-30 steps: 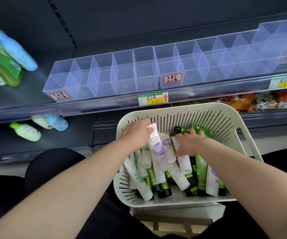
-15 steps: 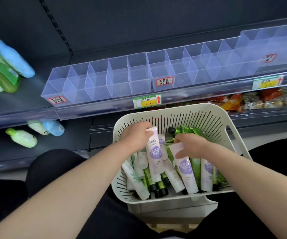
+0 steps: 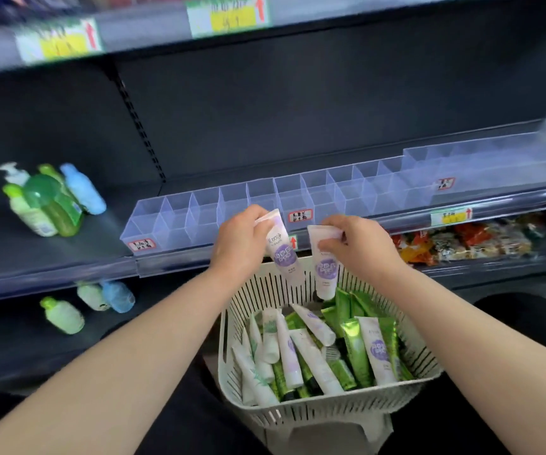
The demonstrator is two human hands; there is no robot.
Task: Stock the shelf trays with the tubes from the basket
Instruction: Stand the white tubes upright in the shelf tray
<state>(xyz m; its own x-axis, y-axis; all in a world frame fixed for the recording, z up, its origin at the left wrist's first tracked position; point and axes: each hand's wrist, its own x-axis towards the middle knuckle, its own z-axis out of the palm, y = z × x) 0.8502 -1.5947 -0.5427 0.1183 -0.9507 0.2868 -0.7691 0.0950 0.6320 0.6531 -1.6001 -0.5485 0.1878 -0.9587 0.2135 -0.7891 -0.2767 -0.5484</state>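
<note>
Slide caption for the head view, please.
Left hand grips left tube, right hand grips right tube, both above the basket before the shelf trays.

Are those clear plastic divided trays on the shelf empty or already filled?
Empty: every visible compartment of the clear plastic divided trays shows only bare see-through walls.

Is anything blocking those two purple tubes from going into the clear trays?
Nothing visible. The left hand holds the left tube, the right hand the right tube, both before the clear shelf trays, whose open compartments look empty.
</note>
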